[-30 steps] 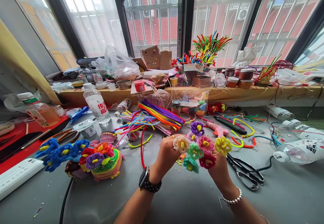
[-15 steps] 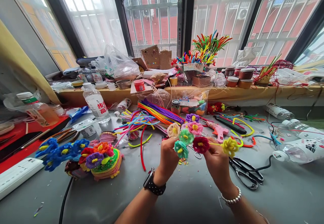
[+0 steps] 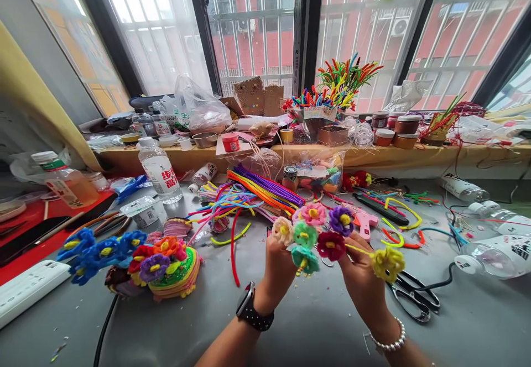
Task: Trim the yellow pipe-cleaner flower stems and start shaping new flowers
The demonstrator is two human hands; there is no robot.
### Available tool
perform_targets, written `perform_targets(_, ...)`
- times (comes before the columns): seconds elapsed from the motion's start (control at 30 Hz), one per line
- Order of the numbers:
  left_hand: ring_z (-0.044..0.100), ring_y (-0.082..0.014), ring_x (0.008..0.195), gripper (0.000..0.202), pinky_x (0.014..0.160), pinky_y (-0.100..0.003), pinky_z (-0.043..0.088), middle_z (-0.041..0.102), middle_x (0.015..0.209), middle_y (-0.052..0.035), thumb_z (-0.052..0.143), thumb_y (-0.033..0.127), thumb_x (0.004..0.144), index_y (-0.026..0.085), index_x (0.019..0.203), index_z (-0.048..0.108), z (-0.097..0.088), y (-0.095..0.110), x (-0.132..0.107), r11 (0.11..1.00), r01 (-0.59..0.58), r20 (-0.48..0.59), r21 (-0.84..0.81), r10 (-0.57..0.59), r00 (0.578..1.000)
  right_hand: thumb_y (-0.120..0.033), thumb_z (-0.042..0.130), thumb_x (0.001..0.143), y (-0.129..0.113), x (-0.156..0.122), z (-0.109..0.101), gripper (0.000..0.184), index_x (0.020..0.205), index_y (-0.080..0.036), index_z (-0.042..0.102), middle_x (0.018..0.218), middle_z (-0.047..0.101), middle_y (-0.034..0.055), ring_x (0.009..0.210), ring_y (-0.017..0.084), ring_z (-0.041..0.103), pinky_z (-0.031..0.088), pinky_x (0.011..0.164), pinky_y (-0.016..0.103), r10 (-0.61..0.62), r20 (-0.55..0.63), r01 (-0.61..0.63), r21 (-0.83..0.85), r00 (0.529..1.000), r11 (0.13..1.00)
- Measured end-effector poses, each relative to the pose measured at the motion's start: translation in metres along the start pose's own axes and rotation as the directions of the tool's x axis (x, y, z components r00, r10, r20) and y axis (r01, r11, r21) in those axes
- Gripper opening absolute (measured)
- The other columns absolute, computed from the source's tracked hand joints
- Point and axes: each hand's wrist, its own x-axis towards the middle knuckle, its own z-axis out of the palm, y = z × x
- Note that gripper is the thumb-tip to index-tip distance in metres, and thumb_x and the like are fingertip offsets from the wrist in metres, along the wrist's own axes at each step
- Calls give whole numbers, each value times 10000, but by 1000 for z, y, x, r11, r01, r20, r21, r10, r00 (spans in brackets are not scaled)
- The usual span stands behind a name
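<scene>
Both my hands hold a bunch of pipe-cleaner flowers (image 3: 317, 231) up over the grey table (image 3: 166, 328). My left hand (image 3: 280, 270), with a black watch on the wrist, is closed round the stems under the cream, green and teal blooms. My right hand (image 3: 360, 278), with a bead bracelet on the wrist, is closed on the stems by the red bloom. A yellow flower (image 3: 388, 263) sticks out to the right on its thin stem. Pink and purple blooms sit at the top of the bunch.
A finished flower basket (image 3: 166, 267) with blue flowers (image 3: 99, 248) lies at left. Loose pipe cleaners (image 3: 249, 190), a pink glue gun (image 3: 365, 220), black scissors (image 3: 415, 298), water bottles (image 3: 160, 171) and a white power strip (image 3: 29, 287) crowd the table. The windowsill (image 3: 373, 154) holds jars and more pipe cleaners.
The bunch has been turned in my hands: the yellow flower swung out and down to the right, and the purple bloom moved to the right of the pink one. The view shifted slightly.
</scene>
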Motion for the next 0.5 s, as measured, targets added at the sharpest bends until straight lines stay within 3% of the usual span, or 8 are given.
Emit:
perform_targets(0.1,511,-173,702,89,707,-279,405,608,641,-27,548,206,603,226,544,612,3,1,0,971,-216,-70,103,224,972,-232,481,764,3,-2,0,144,726,-191,614,695,598,59,661,180,555,445,606,298,-106,-28,104,-58,994,993)
perform_targets(0.23,518,-136,601,127,595,-233,417,609,594,-26,542,215,622,192,518,613,6,4,1,919,-369,-49,136,378,924,-132,458,761,7,-4,0,154,731,-187,598,726,594,57,652,166,561,451,568,272,-210,2,208,-125,978,970)
perform_targets(0.33,502,-113,549,187,557,-215,402,591,547,-21,523,199,642,172,468,589,7,4,2,906,-396,-48,149,407,912,-106,464,747,7,-3,-2,148,747,-190,585,725,584,47,664,159,559,450,554,254,-249,23,249,-152,968,957)
perform_targets(0.5,386,-75,448,283,478,-196,351,479,415,15,529,232,640,147,371,499,7,2,3,919,-358,-9,164,364,931,-144,427,779,0,0,-4,173,718,-175,586,690,576,57,623,146,549,443,525,237,-257,87,268,-143,962,953)
